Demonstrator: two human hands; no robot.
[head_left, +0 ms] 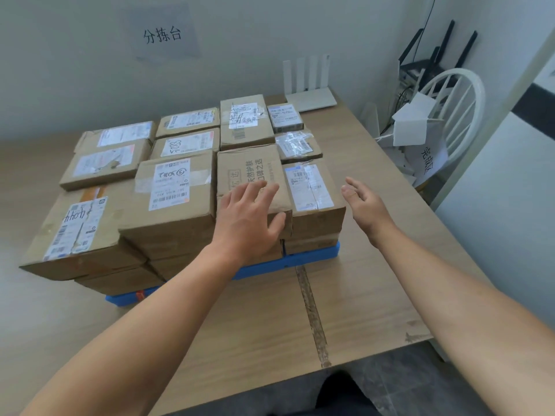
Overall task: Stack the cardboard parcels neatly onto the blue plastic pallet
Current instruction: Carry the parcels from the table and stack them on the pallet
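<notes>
The worktop carries the blue pallet, covered with stacked cardboard parcels. My left hand lies flat, fingers spread, on a front parcel; my right hand hovers open, holding nothing.

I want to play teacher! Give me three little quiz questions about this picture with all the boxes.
1. True or false: the left hand rests on a cardboard parcel.
2. What colour is the pallet? A red, B blue, C green.
3. Fill in: the right hand is open and holds ____.
Key: 1 true; 2 B; 3 nothing.
</notes>
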